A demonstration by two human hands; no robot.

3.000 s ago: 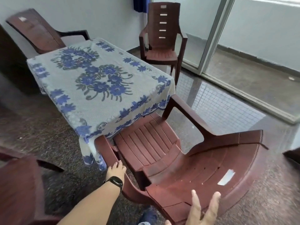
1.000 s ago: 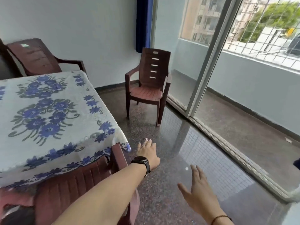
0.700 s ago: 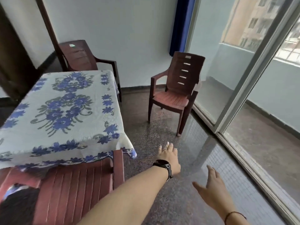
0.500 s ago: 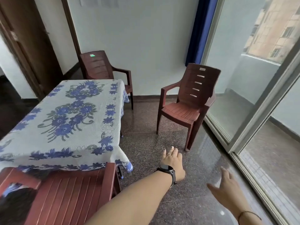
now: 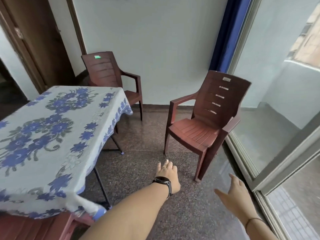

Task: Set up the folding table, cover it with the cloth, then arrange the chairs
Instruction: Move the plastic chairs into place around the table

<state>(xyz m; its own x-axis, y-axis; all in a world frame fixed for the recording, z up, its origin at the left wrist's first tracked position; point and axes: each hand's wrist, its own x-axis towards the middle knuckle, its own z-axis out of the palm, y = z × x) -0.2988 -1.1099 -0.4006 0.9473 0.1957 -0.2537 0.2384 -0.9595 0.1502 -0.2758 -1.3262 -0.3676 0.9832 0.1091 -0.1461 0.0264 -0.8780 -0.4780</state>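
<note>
The folding table stands at the left under a white cloth with blue flowers (image 5: 52, 135); its black legs (image 5: 102, 184) show below the hem. One brown plastic chair (image 5: 204, 129) stands apart on the floor at centre right, facing left. A second chair (image 5: 110, 75) sits tucked at the table's far end. A third chair's seat (image 5: 34, 227) is under the near edge, bottom left. My left hand (image 5: 168, 175), with a black watch, reaches forward, fingers spread, short of the centre chair. My right hand (image 5: 237, 198) is open and empty, lower right.
A glass sliding door with a metal frame (image 5: 280, 163) and floor track runs along the right. A blue curtain (image 5: 223, 40) hangs in the far corner. A brown wooden door (image 5: 34, 42) is at the far left. Speckled stone floor (image 5: 147, 170) lies between table and chair.
Both hands left the near chair, now tucked under the table's near edge. My view swung up and right, and my outstretched hands have come closer to the centre chair.
</note>
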